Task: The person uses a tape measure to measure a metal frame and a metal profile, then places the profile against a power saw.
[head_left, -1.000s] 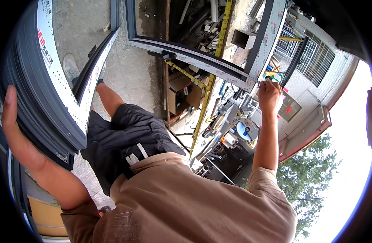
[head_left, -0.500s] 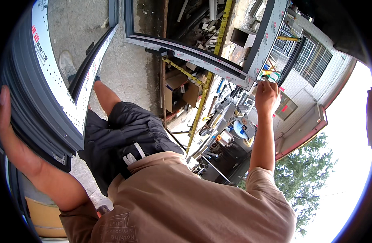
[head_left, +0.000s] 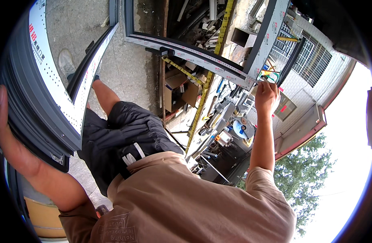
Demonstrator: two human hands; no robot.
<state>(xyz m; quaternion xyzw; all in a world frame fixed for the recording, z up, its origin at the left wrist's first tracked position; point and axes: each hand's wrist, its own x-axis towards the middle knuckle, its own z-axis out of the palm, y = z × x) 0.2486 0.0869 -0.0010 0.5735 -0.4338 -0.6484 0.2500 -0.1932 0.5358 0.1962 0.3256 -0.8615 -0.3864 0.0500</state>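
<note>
On the left, a dark grey metal window frame [head_left: 30, 93] with white printed protective film stands close to me. My left hand [head_left: 2, 111] lies along its outer side, a finger stretched against the dark profile; the picture's rim cuts off the rest. A second filmed window frame [head_left: 202, 59], with a black handle [head_left: 161, 52] on its lower bar, spans the top middle. At that frame's lower right corner is my right hand [head_left: 268, 95], closed, with fingertips pinched together at the corner. What lies between those fingertips is too small to make out.
Beyond the second frame are a cardboard box [head_left: 182, 95], a yellow measuring strip [head_left: 199, 109] and a cluttered bench with a blue round object [head_left: 239, 128]. A tan drum [head_left: 44, 216] stands lower left. A barred window [head_left: 313, 56] and a tree [head_left: 305, 174] are at right.
The left-hand frame has shifted slightly left and downward together with my left hand, uncovering more of a shoe behind it. My right hand and the second frame have hardly moved.
</note>
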